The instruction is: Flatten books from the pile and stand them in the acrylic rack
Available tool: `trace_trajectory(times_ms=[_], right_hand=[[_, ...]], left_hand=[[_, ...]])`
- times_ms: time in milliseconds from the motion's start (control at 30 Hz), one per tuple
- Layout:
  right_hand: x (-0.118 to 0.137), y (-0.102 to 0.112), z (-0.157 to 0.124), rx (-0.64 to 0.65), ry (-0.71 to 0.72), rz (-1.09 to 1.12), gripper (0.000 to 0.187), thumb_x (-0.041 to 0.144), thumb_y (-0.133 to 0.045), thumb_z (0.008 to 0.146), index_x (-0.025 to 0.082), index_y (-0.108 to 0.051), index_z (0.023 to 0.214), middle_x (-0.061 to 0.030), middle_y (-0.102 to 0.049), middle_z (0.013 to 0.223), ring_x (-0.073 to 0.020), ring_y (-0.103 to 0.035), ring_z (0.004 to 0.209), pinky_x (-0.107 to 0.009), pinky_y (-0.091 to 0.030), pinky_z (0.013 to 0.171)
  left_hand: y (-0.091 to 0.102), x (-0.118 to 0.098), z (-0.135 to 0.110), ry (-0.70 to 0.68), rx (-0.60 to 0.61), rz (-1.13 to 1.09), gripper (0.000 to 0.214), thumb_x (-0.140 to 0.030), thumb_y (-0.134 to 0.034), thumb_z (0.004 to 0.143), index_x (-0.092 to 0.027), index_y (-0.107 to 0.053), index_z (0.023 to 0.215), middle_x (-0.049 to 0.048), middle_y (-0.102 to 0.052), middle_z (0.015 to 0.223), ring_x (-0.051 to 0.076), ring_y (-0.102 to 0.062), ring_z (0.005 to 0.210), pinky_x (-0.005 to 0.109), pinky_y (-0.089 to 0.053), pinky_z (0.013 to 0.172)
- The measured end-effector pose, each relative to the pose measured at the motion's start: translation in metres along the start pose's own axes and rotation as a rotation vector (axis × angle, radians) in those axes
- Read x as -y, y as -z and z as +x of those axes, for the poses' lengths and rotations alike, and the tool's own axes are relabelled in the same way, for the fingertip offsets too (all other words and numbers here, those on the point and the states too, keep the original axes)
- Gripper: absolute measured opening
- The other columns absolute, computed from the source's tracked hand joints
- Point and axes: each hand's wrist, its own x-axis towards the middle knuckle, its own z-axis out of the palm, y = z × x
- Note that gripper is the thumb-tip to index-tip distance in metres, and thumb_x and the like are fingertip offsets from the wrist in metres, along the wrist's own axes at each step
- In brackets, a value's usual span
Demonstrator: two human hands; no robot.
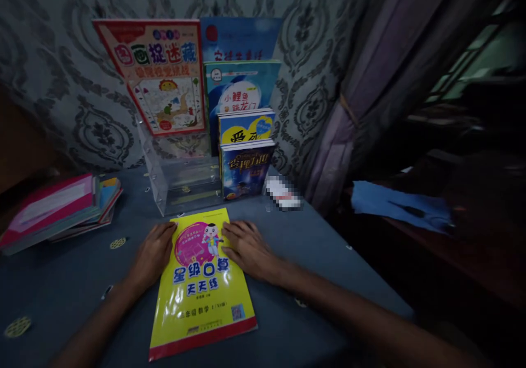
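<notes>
A yellow workbook [205,296] with a pink circle and a cartoon figure on its cover lies at the front middle of the table, its red-banded end toward me. My left hand [155,247] grips its upper left edge with bent fingers. On the opposite edge, my right hand [249,247] holds the book, fingertips at the cover's margin. Just beyond stands a clear acrylic book rack [158,184]. In it are a red-bordered picture book [164,83] at the left and a column of books on the right, with a dark blue book [246,173] in front.
A stack of books with a pink cover [53,206] lies at the left on the dark blue-grey table [312,280]. A blurred-out white item [283,193] sits right of the rack. Beyond the table's right edge are a tied purple curtain [349,105] and a blue cloth-like piece [402,206].
</notes>
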Motion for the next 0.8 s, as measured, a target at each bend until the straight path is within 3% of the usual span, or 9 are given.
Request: trace_trajectory(times_ms=[167,333,533,667,800], right_hand=[[-0.010,0.000,0.033,-0.024,-0.164,-0.028,0.042,0.029,-0.045,0.098,0.012,-0.052,0.136,-0.0160,-0.051,0.145,-0.0282,-0.044,0.134,-0.051,-0.029,0.112],[-0.006,-0.007,0.029,-0.046,-0.193,-0.035,0.046,0.029,-0.044,0.098,0.009,-0.048,0.139,-0.0176,-0.045,0.150,-0.0283,-0.038,0.139,-0.050,-0.026,0.115],[-0.003,-0.011,0.023,-0.067,-0.200,-0.055,0.044,0.029,-0.044,0.098,0.009,-0.050,0.137,-0.0193,-0.050,0.144,-0.0301,-0.040,0.136,-0.051,-0.028,0.114],[-0.003,-0.012,0.021,-0.076,-0.194,-0.052,0.043,0.029,-0.043,0.098,0.008,-0.049,0.136,-0.0202,-0.050,0.144,-0.0307,-0.041,0.135,-0.051,-0.028,0.113],[-0.003,-0.012,0.020,-0.098,-0.190,-0.052,0.041,0.028,-0.044,0.098,0.011,-0.051,0.135,-0.0195,-0.051,0.143,-0.0303,-0.042,0.134,-0.051,-0.029,0.112]], left_hand=[[0.000,0.001,-0.001,0.037,-0.015,0.039,0.039,-0.029,-0.037,0.095,-0.015,-0.067,0.115,0.0152,-0.067,0.116,0.028,-0.064,0.104,0.041,-0.055,0.087],[0.004,-0.002,0.001,0.087,0.031,0.026,0.039,-0.030,-0.037,0.093,-0.017,-0.068,0.114,0.0140,-0.069,0.113,0.029,-0.064,0.102,0.044,-0.053,0.086],[0.007,-0.005,0.004,0.199,0.023,-0.170,0.038,-0.034,-0.042,0.087,-0.019,-0.069,0.109,0.0126,-0.072,0.111,0.031,-0.065,0.102,0.048,-0.051,0.090],[0.014,-0.006,0.009,0.460,-0.006,-0.458,0.039,-0.042,-0.057,0.076,-0.020,-0.070,0.105,0.0124,-0.073,0.109,0.034,-0.065,0.104,0.050,-0.049,0.095],[0.028,-0.016,0.016,0.749,-0.063,-0.961,0.045,-0.035,-0.079,0.058,-0.019,-0.069,0.099,0.0130,-0.075,0.104,0.034,-0.068,0.104,0.040,-0.056,0.087]])
